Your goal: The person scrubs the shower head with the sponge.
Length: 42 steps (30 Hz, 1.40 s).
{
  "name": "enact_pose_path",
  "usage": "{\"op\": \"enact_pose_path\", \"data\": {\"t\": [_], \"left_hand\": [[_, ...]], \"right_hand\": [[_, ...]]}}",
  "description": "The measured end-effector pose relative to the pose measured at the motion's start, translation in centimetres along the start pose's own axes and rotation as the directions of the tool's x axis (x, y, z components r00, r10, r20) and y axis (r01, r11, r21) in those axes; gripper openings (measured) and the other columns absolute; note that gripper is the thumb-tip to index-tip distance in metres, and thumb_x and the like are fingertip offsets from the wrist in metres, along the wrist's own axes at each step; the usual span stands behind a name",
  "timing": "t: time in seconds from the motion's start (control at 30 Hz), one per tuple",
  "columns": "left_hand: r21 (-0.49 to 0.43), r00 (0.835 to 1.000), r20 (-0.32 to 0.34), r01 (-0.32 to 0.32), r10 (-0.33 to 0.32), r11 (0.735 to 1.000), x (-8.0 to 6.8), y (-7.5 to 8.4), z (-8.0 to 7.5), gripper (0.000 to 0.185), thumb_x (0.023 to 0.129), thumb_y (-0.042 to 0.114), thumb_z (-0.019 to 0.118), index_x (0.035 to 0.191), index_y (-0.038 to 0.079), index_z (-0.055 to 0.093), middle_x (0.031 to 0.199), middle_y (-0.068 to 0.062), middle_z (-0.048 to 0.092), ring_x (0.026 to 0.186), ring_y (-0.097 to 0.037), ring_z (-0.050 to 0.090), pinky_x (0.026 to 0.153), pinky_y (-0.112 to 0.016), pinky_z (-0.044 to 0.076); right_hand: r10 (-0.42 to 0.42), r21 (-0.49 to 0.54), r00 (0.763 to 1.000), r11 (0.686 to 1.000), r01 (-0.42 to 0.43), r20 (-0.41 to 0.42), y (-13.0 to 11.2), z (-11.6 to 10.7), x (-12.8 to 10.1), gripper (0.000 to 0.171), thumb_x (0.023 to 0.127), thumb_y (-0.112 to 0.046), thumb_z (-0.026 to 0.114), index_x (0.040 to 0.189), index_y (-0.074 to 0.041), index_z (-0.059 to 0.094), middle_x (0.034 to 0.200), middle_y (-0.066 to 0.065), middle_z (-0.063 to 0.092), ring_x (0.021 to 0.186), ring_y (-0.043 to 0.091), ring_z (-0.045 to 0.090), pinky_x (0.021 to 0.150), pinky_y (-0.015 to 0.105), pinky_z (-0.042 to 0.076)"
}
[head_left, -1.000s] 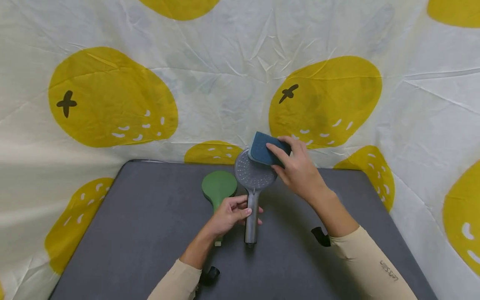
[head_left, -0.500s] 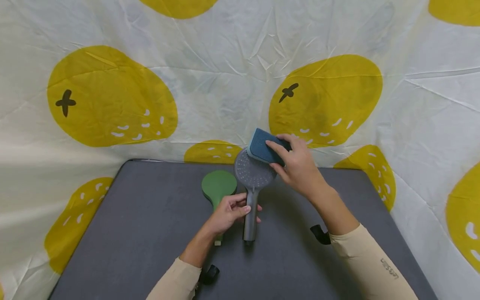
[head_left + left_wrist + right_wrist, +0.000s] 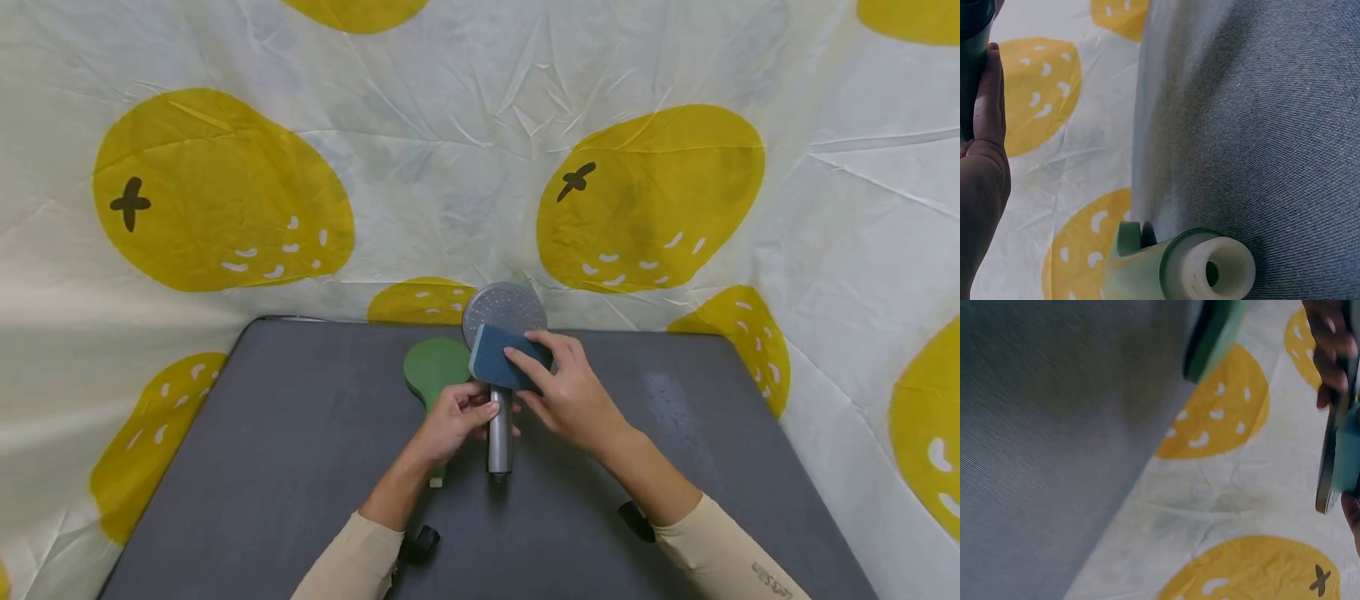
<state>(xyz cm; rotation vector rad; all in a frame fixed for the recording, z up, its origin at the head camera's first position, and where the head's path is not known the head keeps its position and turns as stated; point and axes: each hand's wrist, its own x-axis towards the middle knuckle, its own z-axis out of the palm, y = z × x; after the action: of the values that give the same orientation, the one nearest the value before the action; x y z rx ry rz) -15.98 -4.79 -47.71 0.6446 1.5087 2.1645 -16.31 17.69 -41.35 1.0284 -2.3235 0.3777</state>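
My left hand [image 3: 457, 423] grips the handle of a grey shower head [image 3: 504, 308], its round nozzle face turned towards me and the handle pointing down. In my right hand [image 3: 566, 387] is a blue sponge [image 3: 498, 357], pinched between thumb and fingers. The sponge lies across the lower part of the face and the neck, hiding them in the head view. From the right wrist view the sponge [image 3: 1349, 453] shows edge-on against the shower head [image 3: 1327, 481]. Just left of them on the table is a green shower head [image 3: 435, 367], its handle partly behind my left hand.
A dark grey cloth-covered table [image 3: 315, 467] lies under both hands. Behind it hangs a white curtain [image 3: 450, 192] with yellow fruit prints. In the left wrist view, the green shower head's pale threaded end [image 3: 1222, 269] is near. Wet marks [image 3: 675, 408] spot the table at right.
My right hand has brought the sponge down and slightly left, from the upper right of the shower head's face to its lower part and neck. My left hand keeps its grip.
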Motion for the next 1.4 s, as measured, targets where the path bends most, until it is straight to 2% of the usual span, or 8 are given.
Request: {"op": "enact_pose_path", "data": {"t": [0.07, 0.2, 0.33, 0.47, 0.6, 0.9, 1.17, 1.4], "left_hand": [[-0.029, 1.0, -0.017, -0.008, 0.007, 1.0, 0.0, 0.0, -0.1, 0.049, 0.106, 0.01, 0.057, 0.144, -0.017, 0.044, 0.124, -0.035, 0.065, 0.091, -0.02, 0.078, 0.082, -0.037, 0.064], [-0.037, 1.0, -0.025, -0.016, 0.015, 0.999, 0.1, 0.0, -0.3, 0.047, 0.105, 0.008, 0.059, 0.14, -0.02, 0.046, 0.119, -0.029, 0.069, 0.091, -0.02, 0.078, 0.079, -0.033, 0.064], [-0.002, 1.0, -0.008, -0.012, 0.012, 1.0, 0.2, 0.3, -0.2, 0.05, 0.106, 0.013, 0.058, 0.147, -0.013, 0.045, 0.127, -0.038, 0.061, 0.092, -0.019, 0.077, 0.076, -0.031, 0.064], [0.015, 1.0, -0.009, -0.018, 0.018, 1.0, 0.4, 0.5, 0.0, 0.051, 0.107, 0.012, 0.056, 0.152, -0.008, 0.042, 0.131, -0.046, 0.054, 0.091, -0.019, 0.077, 0.081, -0.037, 0.064], [0.034, 0.999, -0.026, -0.02, 0.021, 0.999, 0.3, 0.6, 0.0, 0.051, 0.107, 0.011, 0.055, 0.153, -0.005, 0.042, 0.131, -0.045, 0.054, 0.09, -0.019, 0.077, 0.085, -0.041, 0.064], [0.06, 1.0, -0.019, 0.021, -0.02, 0.998, 0.1, 0.3, -0.2, 0.048, 0.108, 0.014, 0.054, 0.151, -0.006, 0.045, 0.13, -0.041, 0.059, 0.091, -0.019, 0.077, 0.087, -0.042, 0.063], [0.046, 0.998, -0.044, 0.046, -0.044, 0.998, -0.1, -0.1, -0.2, 0.047, 0.107, 0.011, 0.056, 0.148, -0.01, 0.047, 0.131, -0.041, 0.059, 0.094, -0.021, 0.078, 0.091, -0.044, 0.062], [0.056, 0.997, -0.064, 0.039, -0.036, 0.998, -0.3, -0.3, -0.4, 0.045, 0.106, 0.007, 0.056, 0.147, -0.008, 0.049, 0.131, -0.041, 0.059, 0.093, -0.02, 0.078, 0.093, -0.048, 0.061]], "right_hand": [[-0.026, 0.002, 1.0, 1.0, 0.026, -0.004, -0.4, 0.4, -0.6, 0.068, 0.078, -0.02, 0.092, 0.139, -0.011, 0.063, 0.138, 0.027, 0.054, 0.118, 0.046, 0.053, 0.096, 0.058, 0.053], [-0.046, -0.028, 0.999, 0.999, 0.046, -0.002, -0.7, 0.6, -1.2, 0.07, 0.077, -0.022, 0.093, 0.14, -0.012, 0.063, 0.137, 0.027, 0.054, 0.116, 0.045, 0.054, 0.094, 0.055, 0.055], [-0.029, -0.074, 1.0, 0.997, 0.029, 0.006, -0.3, 0.1, -0.6, 0.069, 0.078, -0.021, 0.093, 0.14, -0.013, 0.063, 0.137, 0.027, 0.054, 0.116, 0.044, 0.053, 0.097, 0.054, 0.055], [-0.027, -0.099, 0.999, 0.995, 0.024, -0.027, 0.3, -0.2, 0.3, 0.067, 0.078, -0.018, 0.093, 0.138, -0.013, 0.065, 0.136, 0.028, 0.055, 0.115, 0.045, 0.054, 0.097, 0.056, 0.055], [-0.025, -0.091, 0.999, 0.996, 0.022, -0.03, 0.9, -0.5, 1.0, 0.064, 0.08, -0.017, 0.091, 0.138, -0.013, 0.065, 0.137, 0.028, 0.054, 0.115, 0.046, 0.054, 0.097, 0.056, 0.055], [0.042, -0.082, 0.998, 0.996, -0.045, -0.039, 3.8, -1.6, 3.0, 0.064, 0.082, -0.011, 0.088, 0.14, -0.012, 0.061, 0.141, 0.028, 0.051, 0.12, 0.047, 0.051, 0.098, 0.058, 0.053], [0.134, -0.04, 0.991, 0.99, -0.135, -0.021, 5.8, -2.1, 4.0, 0.061, 0.085, -0.011, 0.086, 0.14, -0.008, 0.061, 0.142, 0.029, 0.05, 0.129, 0.049, 0.048, 0.108, 0.063, 0.044], [0.218, 0.024, 0.976, 0.976, -0.217, -0.014, 6.7, -2.7, 4.0, 0.061, 0.087, -0.012, 0.084, 0.142, -0.008, 0.059, 0.145, 0.027, 0.048, 0.131, 0.046, 0.045, 0.1, 0.059, 0.047]]}}
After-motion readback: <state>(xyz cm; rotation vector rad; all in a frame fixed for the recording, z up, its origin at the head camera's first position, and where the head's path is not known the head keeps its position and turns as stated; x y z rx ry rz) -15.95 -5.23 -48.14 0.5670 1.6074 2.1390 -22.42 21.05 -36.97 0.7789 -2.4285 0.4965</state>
